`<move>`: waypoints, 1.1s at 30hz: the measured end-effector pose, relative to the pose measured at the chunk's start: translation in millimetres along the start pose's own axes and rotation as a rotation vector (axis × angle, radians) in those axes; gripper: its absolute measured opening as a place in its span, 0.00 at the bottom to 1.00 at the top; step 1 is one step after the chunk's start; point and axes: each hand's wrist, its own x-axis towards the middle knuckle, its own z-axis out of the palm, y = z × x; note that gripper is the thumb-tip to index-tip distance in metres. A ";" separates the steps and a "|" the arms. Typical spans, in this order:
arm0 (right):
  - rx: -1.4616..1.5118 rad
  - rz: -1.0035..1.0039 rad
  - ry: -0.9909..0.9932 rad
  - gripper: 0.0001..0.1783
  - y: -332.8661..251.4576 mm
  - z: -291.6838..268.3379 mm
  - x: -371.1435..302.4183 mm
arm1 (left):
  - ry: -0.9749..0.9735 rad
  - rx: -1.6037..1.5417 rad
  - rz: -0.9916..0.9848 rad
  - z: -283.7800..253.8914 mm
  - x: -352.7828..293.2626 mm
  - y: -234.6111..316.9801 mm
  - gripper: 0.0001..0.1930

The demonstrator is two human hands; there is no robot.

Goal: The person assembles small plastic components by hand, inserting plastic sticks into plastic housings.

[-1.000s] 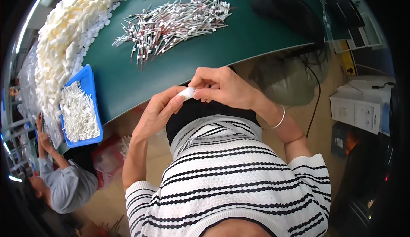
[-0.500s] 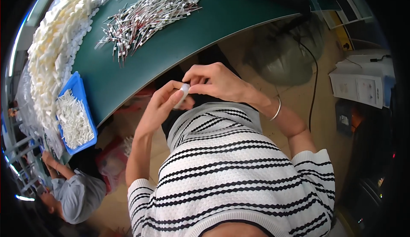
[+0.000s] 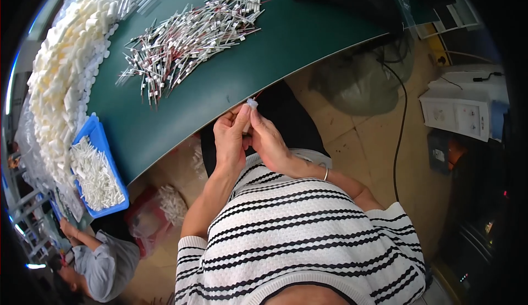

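Observation:
Just off the near edge of the table, my left hand [image 3: 228,140] and my right hand [image 3: 269,143] meet in front of my waist. Between the thumbs and fingers of both hands is a small white plastic piece [image 3: 252,103]; a thin reddish wire appears to stick out of its far end. Most of the piece is covered by my fingers, so its full shape is hidden. Beyond my hands, on the table, lies a heap of thin wired parts with white ends [image 3: 192,44]. To the left stands a blue tray [image 3: 110,162] of small white sticks.
A long pile of white and cream plastic caps [image 3: 60,79] runs along the left of the green table [image 3: 165,134]. Another person [image 3: 107,261] sits at lower left. A grey-green plastic bag [image 3: 357,85], a black cable [image 3: 405,123] and a white box [image 3: 456,110] are at right.
My hands have drawn together, palms closer, with the white piece now pointing away from me. My right hand has come down beside my left. The view has shifted slightly.

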 end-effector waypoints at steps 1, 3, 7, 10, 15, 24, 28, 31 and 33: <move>0.028 -0.038 0.130 0.23 -6.4 16.4 -1.0 | 0.033 -0.024 -0.002 1.4 0.1 0.9 0.10; 0.052 -0.079 0.274 0.22 -10.8 18.5 0.5 | 0.034 -0.029 -0.030 3.7 1.5 1.7 0.11; 0.023 -0.113 0.134 0.18 -11.5 8.4 0.3 | -0.340 -0.109 -0.090 -31.8 13.8 -9.3 0.15; 0.114 -0.072 0.142 0.18 -17.0 1.4 2.5 | -0.182 -0.135 -0.155 9.6 7.5 14.7 0.15; 0.170 0.110 -0.025 0.19 -38.0 -12.5 5.0 | -0.308 -0.191 -0.182 -7.1 11.9 5.3 0.10; 0.405 0.441 -0.075 0.21 -60.6 -11.1 -2.2 | -0.213 -0.184 -0.140 2.6 5.0 17.9 0.12; 0.543 0.481 -0.071 0.23 -51.6 -7.8 -0.4 | -0.235 -0.229 -0.165 -9.7 3.0 6.8 0.13; -0.539 0.061 -0.065 0.21 -60.3 -15.1 0.5 | -0.222 -0.214 -0.115 -13.0 -6.1 12.9 0.14; -1.197 -0.570 -0.195 0.13 -81.8 -18.7 -2.0 | -0.181 -0.213 -0.055 -17.6 -22.2 25.6 0.16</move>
